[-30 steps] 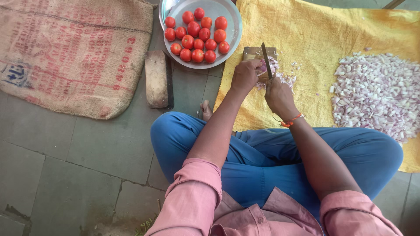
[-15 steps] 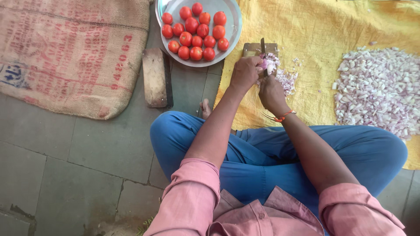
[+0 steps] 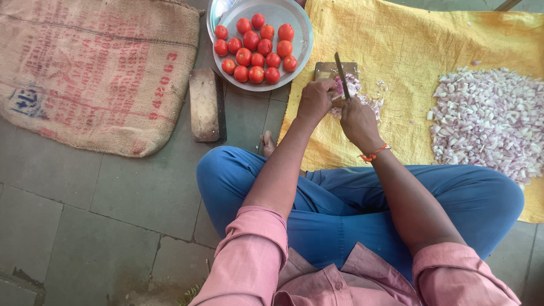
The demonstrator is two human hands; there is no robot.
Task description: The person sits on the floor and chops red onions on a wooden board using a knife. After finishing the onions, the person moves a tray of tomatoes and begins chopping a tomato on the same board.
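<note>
I sit cross-legged on the floor. My right hand (image 3: 358,120) grips a knife (image 3: 341,73) whose blade points away from me, over a small wooden chopping board (image 3: 327,69) on a yellow cloth (image 3: 408,39). My left hand (image 3: 315,99) holds a piece of purple onion (image 3: 351,85) on the board, right beside the blade. Chopped onion bits (image 3: 371,103) lie around the board.
A big heap of chopped onion (image 3: 490,122) lies on the cloth at the right. A metal bowl (image 3: 294,22) with several red tomatoes (image 3: 255,48) stands behind the board. A wooden block (image 3: 205,105) and a burlap sack (image 3: 90,68) lie on the stone floor at the left.
The knife has gone down onto the onion and come up again. Both hands stay at the board; the view has shifted slightly.
</note>
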